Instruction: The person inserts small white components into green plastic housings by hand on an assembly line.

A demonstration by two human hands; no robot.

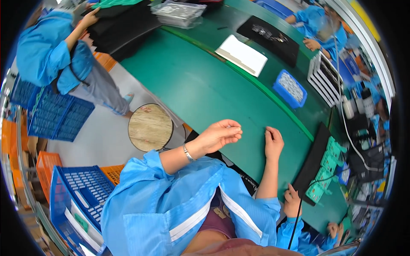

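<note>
My left hand [222, 135] is raised over the near edge of the green work table [192, 81], a metal bracelet at its wrist. Its thumb and fingers are pinched together; whatever may be between them is too small to see. To its right, my right hand [274, 143] hovers over or rests on the tabletop, fingers curled against the thumb, and anything inside is hidden. The two hands are apart, with green surface between them. A black strip [311, 164] bearing green circuit boards [328, 162] lies to the right of my right hand.
Across the table lie a white paper stack [242, 55], a blue tray [290, 88] of small parts and a black mat [269, 39]. A white rack [324, 79] stands beyond. A round stool [150, 127] and blue crate [79, 183] are at left. Co-workers flank me; one's hand [292, 200] is near.
</note>
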